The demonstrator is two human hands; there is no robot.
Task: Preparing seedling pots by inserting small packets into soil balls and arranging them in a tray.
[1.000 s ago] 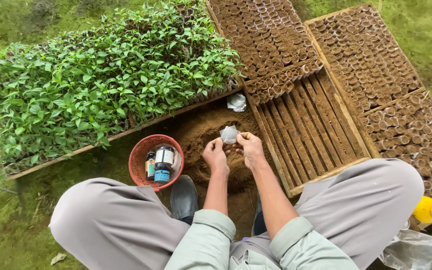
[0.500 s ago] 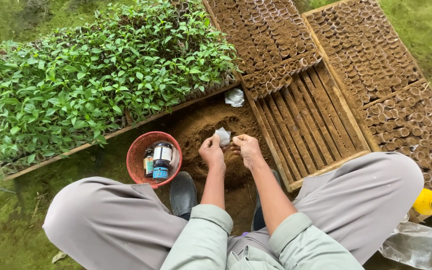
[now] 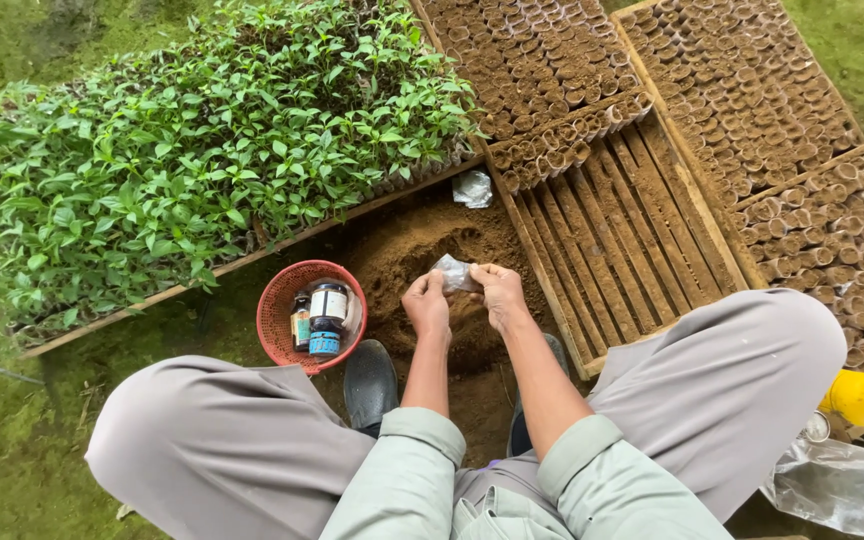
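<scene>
Nearest are the person's bent knees in grey trousers (image 3: 202, 440), with a black boot (image 3: 369, 385) between them; a yellow bottle (image 3: 857, 398) and a crumpled clear plastic sheet (image 3: 837, 485) lie at the near right. Just beyond the knees, the left hand (image 3: 426, 305) and right hand (image 3: 498, 293) meet over a heap of brown soil (image 3: 422, 250); each grip is pressed together, pinching one edge of a small clear plastic bag (image 3: 453, 273), which hangs between the fingertips just above the soil. The step in hand looks like opening the bag's mouth; the next move would call for spreading its sides apart while keeping it upright over the heap. Left of the hands sits a red basket (image 3: 277, 320) holding a dark jar (image 3: 328, 312) and a smaller bottle (image 3: 300, 326); right is a wooden slatted tray (image 3: 617, 250). Farther off lie another scrap of plastic (image 3: 473, 187), green seedlings (image 3: 202, 150) at the left, and rows of filled soil pots (image 3: 742, 100).
</scene>
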